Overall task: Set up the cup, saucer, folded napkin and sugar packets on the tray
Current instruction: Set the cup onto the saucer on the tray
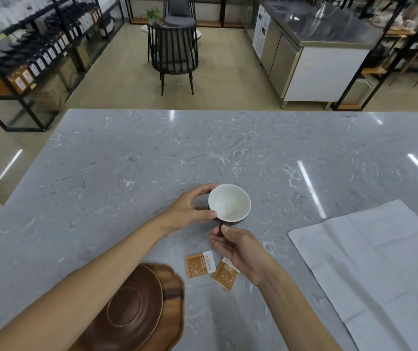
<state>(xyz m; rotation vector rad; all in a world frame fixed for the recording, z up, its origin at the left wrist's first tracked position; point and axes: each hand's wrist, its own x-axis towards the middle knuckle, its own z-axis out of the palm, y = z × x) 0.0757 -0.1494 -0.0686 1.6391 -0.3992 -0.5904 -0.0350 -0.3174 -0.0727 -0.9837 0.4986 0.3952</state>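
A cup (229, 202), white inside and dark brown outside, is at the middle of the grey marble table. My left hand (190, 209) grips its left rim with thumb and fingers. My right hand (238, 249) pinches the dark handle at the cup's near side. A brown saucer (126, 305) lies on a wooden scalloped tray (175, 300) at the near left, partly under my left forearm. Two orange sugar packets (199, 264) (225, 274) lie flat on the table between tray and right hand. A white napkin (380, 269) lies unfolded at the right.
The marble table (152, 160) stretches far ahead and to both sides. Beyond its far edge stand a dark chair (173, 51), shelving (25, 59) at the left and a steel counter (316, 46) at the right.
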